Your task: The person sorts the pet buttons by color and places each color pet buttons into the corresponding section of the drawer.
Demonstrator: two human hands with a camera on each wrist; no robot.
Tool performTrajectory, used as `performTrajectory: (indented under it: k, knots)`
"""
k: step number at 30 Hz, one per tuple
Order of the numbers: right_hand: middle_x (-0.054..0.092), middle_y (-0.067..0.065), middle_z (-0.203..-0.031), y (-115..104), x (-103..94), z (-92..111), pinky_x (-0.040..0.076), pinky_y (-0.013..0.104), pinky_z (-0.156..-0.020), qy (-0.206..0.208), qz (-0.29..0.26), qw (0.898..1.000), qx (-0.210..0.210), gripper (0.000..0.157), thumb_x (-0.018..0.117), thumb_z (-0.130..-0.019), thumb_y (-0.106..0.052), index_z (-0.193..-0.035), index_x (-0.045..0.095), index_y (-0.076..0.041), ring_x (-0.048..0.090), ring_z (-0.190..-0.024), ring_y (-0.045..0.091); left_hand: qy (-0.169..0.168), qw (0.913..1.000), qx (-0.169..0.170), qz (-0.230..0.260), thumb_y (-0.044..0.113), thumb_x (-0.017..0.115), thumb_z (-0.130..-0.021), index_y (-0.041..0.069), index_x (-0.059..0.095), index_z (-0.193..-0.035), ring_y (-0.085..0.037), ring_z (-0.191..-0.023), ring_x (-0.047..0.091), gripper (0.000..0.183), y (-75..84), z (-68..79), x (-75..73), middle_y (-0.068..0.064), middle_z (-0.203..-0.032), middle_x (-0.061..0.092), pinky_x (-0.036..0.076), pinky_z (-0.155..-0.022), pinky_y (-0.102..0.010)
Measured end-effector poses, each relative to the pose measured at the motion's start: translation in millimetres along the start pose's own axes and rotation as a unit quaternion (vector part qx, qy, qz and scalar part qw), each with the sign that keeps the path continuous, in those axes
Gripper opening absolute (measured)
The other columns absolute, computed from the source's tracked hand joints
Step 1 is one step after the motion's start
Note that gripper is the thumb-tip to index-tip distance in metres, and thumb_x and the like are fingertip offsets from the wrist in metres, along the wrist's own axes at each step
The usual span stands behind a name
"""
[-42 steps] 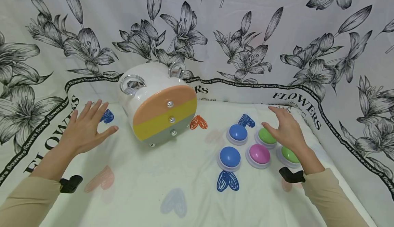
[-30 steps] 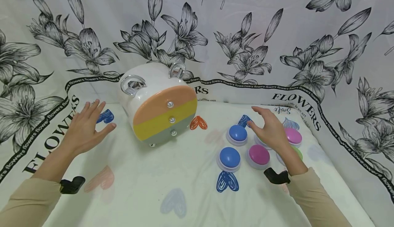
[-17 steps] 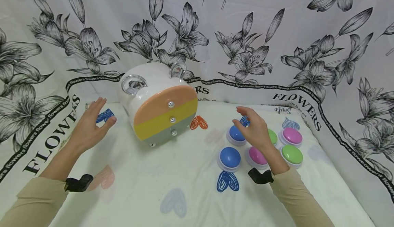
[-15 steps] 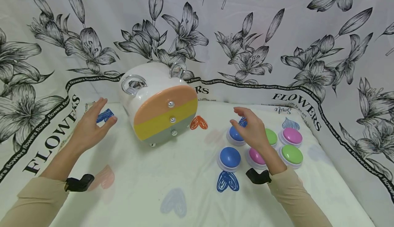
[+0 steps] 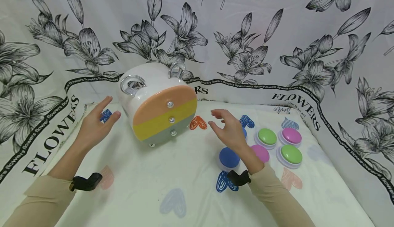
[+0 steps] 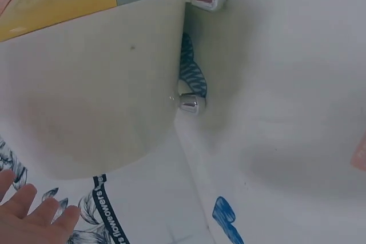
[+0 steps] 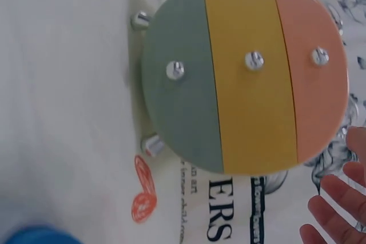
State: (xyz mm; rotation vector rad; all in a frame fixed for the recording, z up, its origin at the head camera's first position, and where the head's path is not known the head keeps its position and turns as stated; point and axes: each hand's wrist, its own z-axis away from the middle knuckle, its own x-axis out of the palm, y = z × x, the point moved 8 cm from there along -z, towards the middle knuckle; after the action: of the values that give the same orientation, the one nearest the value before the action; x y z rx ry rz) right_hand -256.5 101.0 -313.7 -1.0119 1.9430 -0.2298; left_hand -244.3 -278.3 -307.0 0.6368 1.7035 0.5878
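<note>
A white rounded mini drawer cabinet (image 5: 164, 114) with orange, yellow and grey-green drawer fronts stands at centre left. Each front carries one silver knob (image 7: 254, 60), and silver feet (image 6: 193, 103) support the body. My left hand (image 5: 93, 127) hovers just left of it, fingers extended, thumb apart, holding nothing. To its right, my right hand (image 5: 229, 131) hangs in the air, palm towards the cabinet and fingers loosely bent, also holding nothing. In the right wrist view, fingers (image 7: 337, 198) show beside the orange drawer. Neither hand appears to touch the cabinet.
Right of the cabinet lie several round dome-topped buttons: a blue one (image 5: 229, 157), green ones (image 5: 267, 137) and pink ones (image 5: 291, 136). My right hand and forearm partly cover some of them. A flower-printed cloth (image 5: 240, 32) rises behind the table.
My right hand has moved left from over the green buttons towards the cabinet. My left hand has turned its palm inward and shifted slightly right. The cabinet and buttons stay in place.
</note>
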Motion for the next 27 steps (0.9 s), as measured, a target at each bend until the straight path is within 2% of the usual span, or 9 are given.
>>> performTrajectory:
  k: [5, 10, 13, 17, 20, 23, 27]
  knots:
    - [0.065, 0.002, -0.107, -16, 14.5, -6, 0.055, 0.031, -0.078, -0.009, -0.007, 1.000, -0.003, 0.033, 0.068, -0.083, -0.018, -0.114, 0.060, -0.011, 0.061, -0.097, 0.015, 0.020, 0.9993, -0.013, 0.029, 0.045, 0.050, -0.091, 0.021, 0.019, -0.148, -0.053, -0.125, 0.031, 0.069, 8.5, -2.1, 1.3, -0.012, -0.153, 0.018, 0.037, -0.093, -0.064]
    - [0.065, 0.002, -0.108, -29, 28.0, -12, 0.054, 0.028, -0.080, -0.019, -0.018, 1.000, -0.009, 0.032, 0.067, -0.084, -0.020, -0.114, 0.060, -0.010, 0.061, -0.096, 0.014, 0.039, 0.9981, 0.001, 0.047, 0.043, 0.053, -0.091, 0.018, 0.023, -0.148, -0.039, -0.134, 0.026, 0.069, 20.1, -7.1, 2.8, -0.003, -0.153, 0.019, 0.034, -0.101, -0.057]
    - [0.065, 0.002, -0.105, -35, 35.0, -16, 0.053, 0.026, -0.083, -0.014, -0.024, 1.000, -0.013, 0.032, 0.068, -0.083, -0.018, -0.113, 0.060, -0.009, 0.061, -0.096, 0.014, 0.043, 0.9976, 0.009, 0.054, 0.041, 0.053, -0.091, 0.016, 0.024, -0.147, -0.034, -0.137, 0.024, 0.068, 25.8, -10.6, 5.1, -0.004, -0.153, 0.021, 0.033, -0.103, -0.055]
    - [0.066, 0.003, -0.103, -42, 42.7, -22, 0.052, 0.023, -0.084, 0.000, -0.031, 0.999, -0.020, 0.032, 0.070, -0.081, -0.015, -0.110, 0.060, -0.008, 0.062, -0.094, 0.014, 0.031, 0.9977, -0.011, 0.059, 0.046, 0.053, -0.089, 0.018, 0.022, -0.148, -0.033, -0.137, 0.025, 0.073, 26.7, -16.0, 10.1, -0.006, -0.152, 0.022, 0.034, -0.103, -0.054]
    - [0.066, 0.002, -0.101, -47, 48.0, -26, 0.053, 0.022, -0.076, 0.008, -0.034, 0.999, -0.023, 0.031, 0.071, -0.079, -0.014, -0.108, 0.061, -0.008, 0.062, -0.090, 0.013, 0.023, 0.9970, -0.029, 0.068, 0.051, 0.053, -0.087, 0.020, 0.019, -0.148, -0.032, -0.137, 0.025, 0.077, 26.1, -19.7, 12.6, -0.006, -0.152, 0.022, 0.034, -0.104, -0.053]
    - [0.066, 0.001, -0.098, -51, 53.5, -32, 0.054, 0.024, -0.068, 0.008, -0.043, 0.999, -0.020, 0.030, 0.071, -0.080, -0.015, -0.107, 0.060, -0.009, 0.062, -0.088, 0.012, 0.024, 0.9960, -0.036, 0.078, 0.051, 0.053, -0.087, 0.019, 0.019, -0.148, -0.031, -0.137, 0.024, 0.078, 27.1, -23.0, 12.8, -0.006, -0.152, 0.022, 0.034, -0.105, -0.051]
    - [0.065, 0.001, -0.099, -56, 59.4, -40, 0.054, 0.026, -0.070, 0.004, -0.059, 0.998, -0.008, 0.029, 0.069, -0.081, -0.016, -0.108, 0.058, -0.010, 0.062, -0.087, 0.012, 0.033, 0.9933, -0.042, 0.102, 0.049, 0.054, -0.087, 0.020, 0.020, -0.148, -0.028, -0.139, 0.020, 0.075, 29.2, -28.3, 13.5, -0.006, -0.152, 0.021, 0.030, -0.108, -0.050]
